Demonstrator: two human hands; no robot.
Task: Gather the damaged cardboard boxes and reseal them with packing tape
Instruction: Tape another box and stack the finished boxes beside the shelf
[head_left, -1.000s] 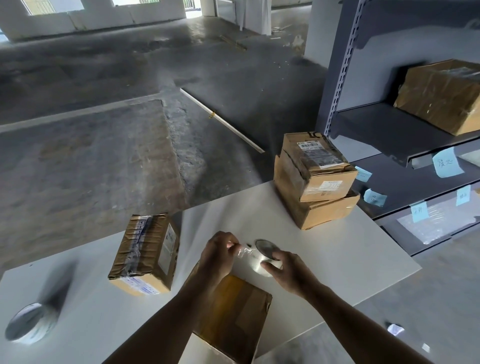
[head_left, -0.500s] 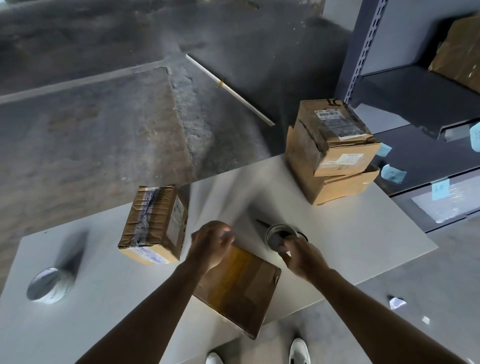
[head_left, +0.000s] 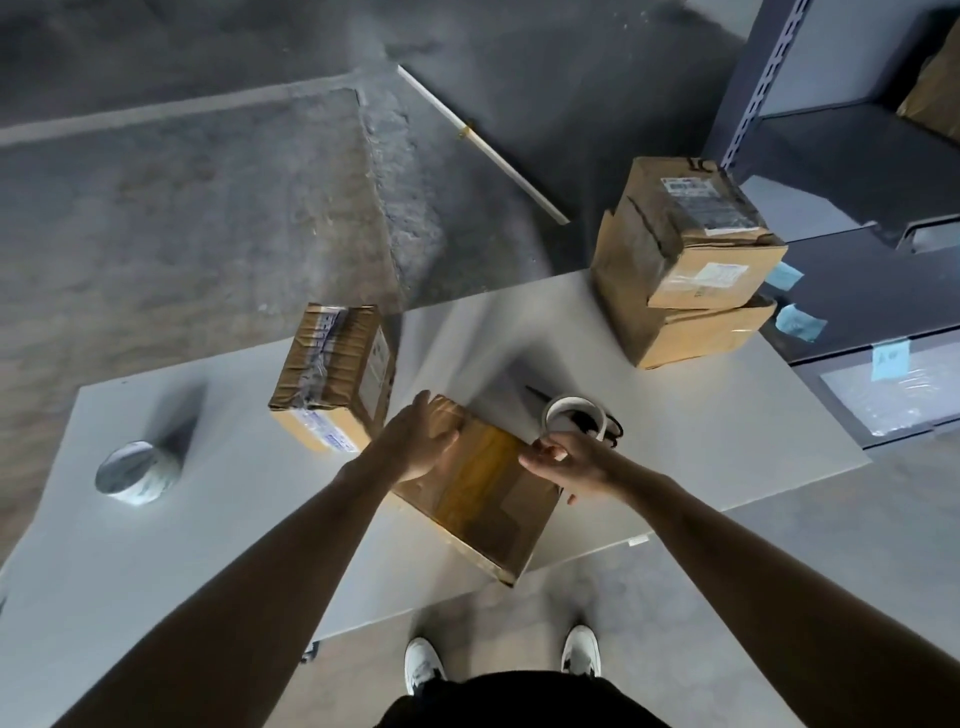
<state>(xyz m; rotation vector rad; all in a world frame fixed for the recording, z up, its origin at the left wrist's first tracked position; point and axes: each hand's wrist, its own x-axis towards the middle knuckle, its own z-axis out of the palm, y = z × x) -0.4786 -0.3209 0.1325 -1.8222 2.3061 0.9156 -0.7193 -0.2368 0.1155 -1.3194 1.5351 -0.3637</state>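
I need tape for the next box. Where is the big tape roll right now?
In the head view, the big tape roll lies alone at the far left of the table, to the left of the taped box.

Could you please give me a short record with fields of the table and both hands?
Surface: white table
Current box: cardboard box at the near edge, under both hands
Left hand: flat on that box's far corner
Right hand: fingers curled at its right edge; grip unclear
Tape: one tape roll just beyond the right hand; second roll far left
Other boxes: taped box left of centre; stack of two boxes at far right
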